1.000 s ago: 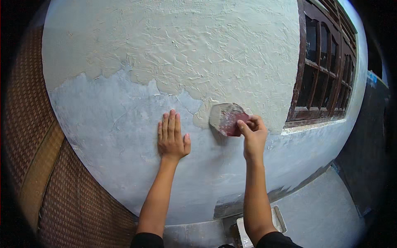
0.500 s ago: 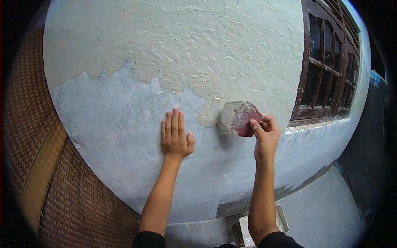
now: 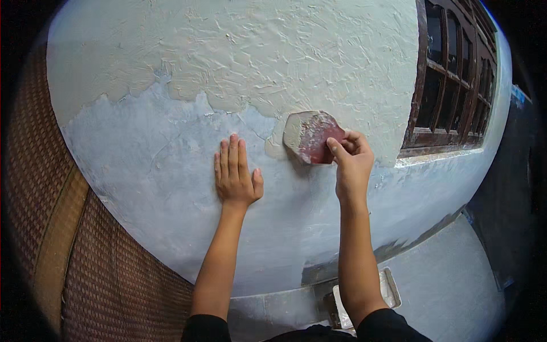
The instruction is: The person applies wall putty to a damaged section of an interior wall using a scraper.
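My right hand (image 3: 354,162) grips a dark red, flat putty scraper (image 3: 322,143) by its right edge, thumb on the near face. Pale putty is smeared over the scraper's left side and upper face. The scraper lies against or just off the wall, at the lower edge of a cream, rough-textured putty coat (image 3: 273,62); contact cannot be made out. To the left, my left hand (image 3: 235,174) rests flat on the bare grey-white wall (image 3: 171,194), fingers stretched upward and thumb apart, holding nothing. It sits below the ragged edge of the putty coat.
A dark wooden window (image 3: 450,85) with several panes is set in the wall on the right, above a pale sill (image 3: 439,158). Brown woven panels (image 3: 114,268) with a wooden strip line the left. A white tray (image 3: 390,288) stands on the grey floor (image 3: 439,268), partly behind my right forearm.
My right hand has moved the scraper left and slightly up along the wall. The left hand stays flat on the wall, and the whole view has shifted a little.
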The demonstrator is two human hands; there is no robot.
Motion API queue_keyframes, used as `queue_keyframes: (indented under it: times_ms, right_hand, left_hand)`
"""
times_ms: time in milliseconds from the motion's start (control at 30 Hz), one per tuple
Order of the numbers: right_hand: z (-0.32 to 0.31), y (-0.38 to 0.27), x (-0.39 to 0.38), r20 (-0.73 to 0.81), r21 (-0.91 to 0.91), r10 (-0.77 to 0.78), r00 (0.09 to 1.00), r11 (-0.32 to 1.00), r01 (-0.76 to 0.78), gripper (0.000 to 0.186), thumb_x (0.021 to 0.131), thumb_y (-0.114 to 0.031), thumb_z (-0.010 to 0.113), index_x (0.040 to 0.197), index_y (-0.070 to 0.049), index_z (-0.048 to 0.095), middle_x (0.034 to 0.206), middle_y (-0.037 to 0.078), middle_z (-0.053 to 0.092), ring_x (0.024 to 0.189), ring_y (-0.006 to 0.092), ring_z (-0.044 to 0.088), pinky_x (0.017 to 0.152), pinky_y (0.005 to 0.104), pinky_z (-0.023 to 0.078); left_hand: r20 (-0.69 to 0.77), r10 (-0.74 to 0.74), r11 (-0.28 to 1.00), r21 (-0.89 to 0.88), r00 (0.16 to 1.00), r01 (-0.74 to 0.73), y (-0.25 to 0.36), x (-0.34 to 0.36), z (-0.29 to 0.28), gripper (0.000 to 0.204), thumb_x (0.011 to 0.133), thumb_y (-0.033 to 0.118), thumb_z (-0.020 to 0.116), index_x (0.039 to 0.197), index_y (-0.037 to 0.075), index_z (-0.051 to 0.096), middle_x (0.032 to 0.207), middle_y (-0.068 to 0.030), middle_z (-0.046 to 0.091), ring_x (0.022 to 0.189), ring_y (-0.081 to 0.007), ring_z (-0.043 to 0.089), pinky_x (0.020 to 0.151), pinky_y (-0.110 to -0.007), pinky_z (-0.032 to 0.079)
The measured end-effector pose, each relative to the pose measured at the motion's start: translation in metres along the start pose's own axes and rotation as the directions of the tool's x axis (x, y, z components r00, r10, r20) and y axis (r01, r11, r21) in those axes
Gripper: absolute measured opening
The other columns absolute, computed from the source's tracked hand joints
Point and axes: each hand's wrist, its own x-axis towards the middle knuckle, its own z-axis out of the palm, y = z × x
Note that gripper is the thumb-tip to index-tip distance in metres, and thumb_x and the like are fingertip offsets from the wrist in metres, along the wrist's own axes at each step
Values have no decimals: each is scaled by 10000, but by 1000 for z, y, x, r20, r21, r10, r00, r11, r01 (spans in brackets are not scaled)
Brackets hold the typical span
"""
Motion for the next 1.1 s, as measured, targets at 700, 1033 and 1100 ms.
queue_keyframes:
  times_ms: [700, 1033, 1100]
  right_hand:
    - [0, 10, -17, -34, 107, 68, 997, 992, -64, 247, 780, 35, 693, 978, -1, 550, 881, 45, 599, 768, 93, 557, 661, 213, 445]
    - [-5, 15, -14, 66, -109, -21, 998, 994, 28, 280, 777, 14, 701, 1020, 3, 563, 880, 50, 611, 790, 96, 575, 707, 220, 466]
    - [-19, 8, -4, 13, -98, -60, 998, 993, 61, 268, 779, 18, 695, 1014, 6, 567, 873, 50, 612, 777, 95, 575, 701, 221, 471]
  left_hand:
    - [-62, 19, 1000, -6, 998, -19, -2, 3, 2, 656, 826, 281, 435, 1395, -25, 321, 1459, -200, 319, 1355, -387, 282, 1091, -514, 214]
    - [-59, 19, 1000, 15, 998, -18, -4, 0, 3, 653, 837, 298, 421, 1394, -30, 324, 1459, -201, 319, 1361, -380, 274, 1092, -507, 217]
    - [-47, 20, 1000, 25, 999, -19, -4, -1, 3, 659, 835, 297, 421, 1396, -34, 319, 1459, -202, 319, 1362, -379, 273, 1095, -506, 214]
